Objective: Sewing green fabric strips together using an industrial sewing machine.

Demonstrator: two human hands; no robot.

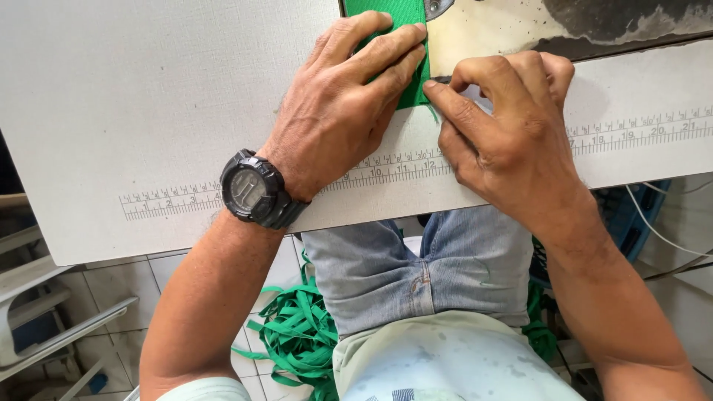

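Green strap pile (297, 338) on floor (under desk (111, 111)). Left hand (342, 104) flat, pressing green fabric strip (386, 15) near far edge; right hand (505, 126) pinching strip's edge.

Both forearms come up from the bottom edge, bare, converging toward the green fabric strip (390, 44). Left hand (342, 104) lies palm down, fingers extended and close together, fingertips pressed flat on the strip; wrist straight, black digital watch (252, 189) strapped on it. Right hand (505, 126) just right of the strip, fingers curled under, thumb (453, 100) pointing left with its tip touching the strip's lower right edge; wrist bent slightly inward.
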